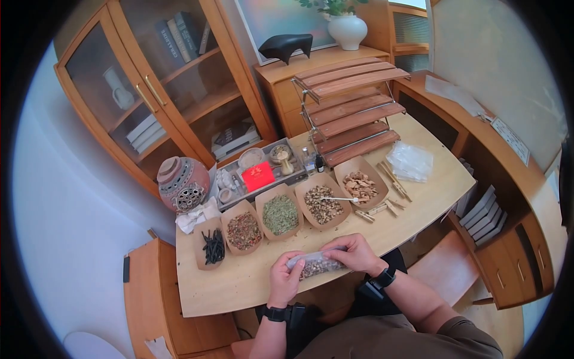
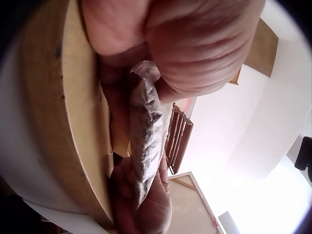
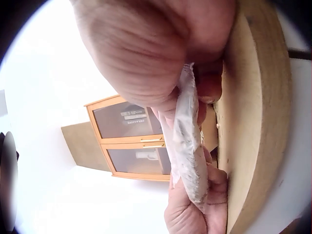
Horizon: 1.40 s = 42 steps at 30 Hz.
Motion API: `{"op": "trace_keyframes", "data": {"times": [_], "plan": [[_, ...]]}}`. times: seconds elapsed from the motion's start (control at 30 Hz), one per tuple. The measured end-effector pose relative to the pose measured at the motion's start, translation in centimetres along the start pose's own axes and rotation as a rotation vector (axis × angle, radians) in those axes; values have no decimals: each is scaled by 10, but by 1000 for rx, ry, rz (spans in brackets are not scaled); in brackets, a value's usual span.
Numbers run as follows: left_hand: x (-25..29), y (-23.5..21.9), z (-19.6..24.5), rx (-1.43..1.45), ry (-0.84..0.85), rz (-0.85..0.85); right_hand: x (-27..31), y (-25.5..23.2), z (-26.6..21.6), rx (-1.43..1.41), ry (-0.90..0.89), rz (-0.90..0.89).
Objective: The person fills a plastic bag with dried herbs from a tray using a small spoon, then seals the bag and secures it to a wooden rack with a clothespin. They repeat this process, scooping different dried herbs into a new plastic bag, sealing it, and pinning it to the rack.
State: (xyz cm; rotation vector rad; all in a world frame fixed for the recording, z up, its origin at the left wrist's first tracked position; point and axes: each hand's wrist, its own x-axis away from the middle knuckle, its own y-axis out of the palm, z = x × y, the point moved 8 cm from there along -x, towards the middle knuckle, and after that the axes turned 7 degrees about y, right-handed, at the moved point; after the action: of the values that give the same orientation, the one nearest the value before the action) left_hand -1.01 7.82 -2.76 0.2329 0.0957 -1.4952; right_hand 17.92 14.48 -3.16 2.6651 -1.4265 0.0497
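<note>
Holding a see-through bag [image 1: 321, 267] of small brown bits between them, the person's two hands pinch it from either end; the left hand [image 1: 283, 281] has its thumb and fingers closed on one end, and the right hand [image 1: 354, 253] grips the other the same way; both wrist views show the bag stretched lengthwise between the hands, its surface creased. The bag is at the near edge of the table [image 1: 197, 293], in front of a row of five paper trays; from the person's left these carry black strips [image 1: 213, 246], a red and green mix [image 1: 244, 231], dry green leaves [image 1: 280, 215], brown chunks [image 1: 323, 206] and light brown slices [image 1: 360, 186]; a pale spoon [image 1: 339, 199] lies across the fourth tray and reaches the fifth. To the right lie wooden tongs [image 1: 397, 182], wooden clips [image 1: 378, 209] and a stack of clear bags [image 1: 410, 161]; behind the trays stand a wooden rack [image 1: 353, 113] with three tiers and a grey tray [image 1: 294, 179] bearing a red packet [image 1: 258, 176]; a patterned jar [image 1: 184, 182] stands at the far left.
</note>
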Motion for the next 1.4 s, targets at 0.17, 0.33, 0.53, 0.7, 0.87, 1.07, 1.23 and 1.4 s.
{"op": "trace_keyframes", "data": {"times": [0.17, 0.33, 0.53, 0.7, 0.87, 1.07, 1.23, 1.4], "plan": [[2, -3, 0, -1, 19, 45, 1, -2, -6, -7, -74, 25], [4, -9, -10, 78, 11, 54, 1, -3, -11, -30, -142, -27], [7, -9, 0, -181, 55, 28, 3, 2, -18, -138, -142, -116], [2, -4, 0, -179, 156, -44, -1, 0, -8, -24, -70, 11], [4, -1, 11, -138, 162, -63, -7, 5, -4, 127, -82, -50], [5, 2, 16, -15, 73, -9, -5, 1, 2, -66, -116, 15], [-1, 17, 20, -57, 38, 61, 0, 2, -10, 78, -176, -8], [2, 7, 11, -169, 0, 102, 4, 0, -8, -15, -167, 58]]}}
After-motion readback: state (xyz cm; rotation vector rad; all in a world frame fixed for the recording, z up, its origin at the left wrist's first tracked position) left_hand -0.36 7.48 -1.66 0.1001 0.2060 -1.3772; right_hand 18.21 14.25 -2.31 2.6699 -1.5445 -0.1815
